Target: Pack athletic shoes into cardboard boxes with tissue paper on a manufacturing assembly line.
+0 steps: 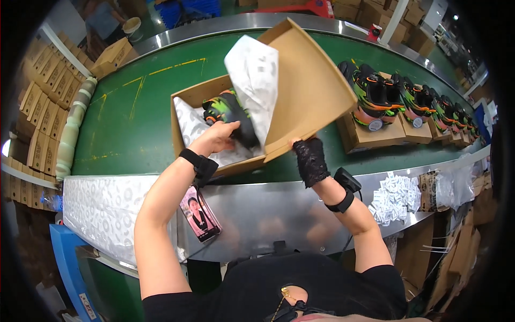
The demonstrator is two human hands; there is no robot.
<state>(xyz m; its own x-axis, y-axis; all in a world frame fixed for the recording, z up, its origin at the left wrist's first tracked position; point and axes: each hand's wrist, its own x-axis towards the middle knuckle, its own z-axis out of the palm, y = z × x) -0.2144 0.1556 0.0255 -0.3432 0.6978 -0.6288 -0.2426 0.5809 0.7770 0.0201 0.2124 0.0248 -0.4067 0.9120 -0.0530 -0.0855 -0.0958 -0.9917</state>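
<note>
I have my left hand (219, 138) on a black-and-green shoe (239, 114) inside the open box (237, 167) on the green surface (150, 145), though I cannot tell whether its fingers grip. My right hand (309, 159) grasps the lid (311, 91) by its edge.

Reaches forward with both arms (155, 241) bent. Slants left forearm (170, 185) up toward the right, right forearm (329, 192) up toward the left. Points left hand (216, 137) rightward with loosely curled fingers (229, 127); closes right hand (310, 156) in a grip, fingers mostly hidden.
</note>
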